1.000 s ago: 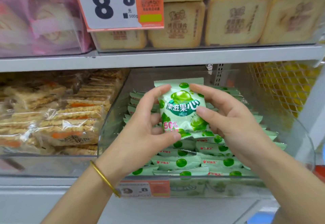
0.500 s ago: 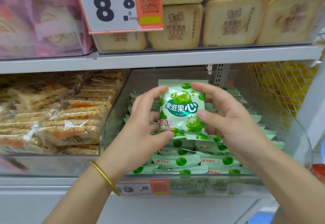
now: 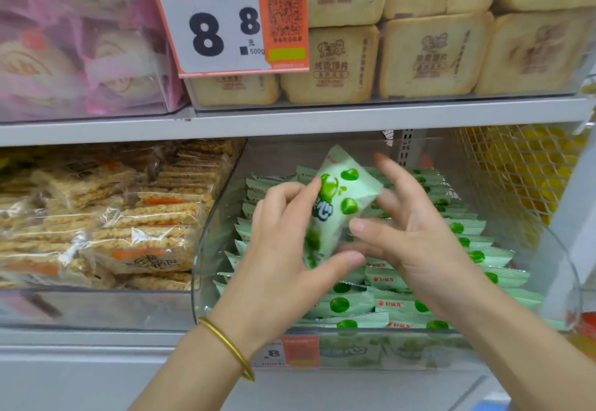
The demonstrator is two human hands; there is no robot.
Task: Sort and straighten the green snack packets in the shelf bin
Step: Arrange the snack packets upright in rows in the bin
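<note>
Head view, tilted green packet (image 3: pixel 342 204) pinched in left hand (image 3: pixel 278 251), right hand (image 3: pixel 419 249) spread open beside it

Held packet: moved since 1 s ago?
Yes. The packet has turned from upright and face-on to tilted, partly edge-on, over the same part of the bin; the left hand pinches it.

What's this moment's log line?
green snack packet: tilted above clear bin | left hand: grips it | right hand: open beside it

Gold bangle (image 3: pixel 225 344) (seemingly plain), left wrist.
</note>
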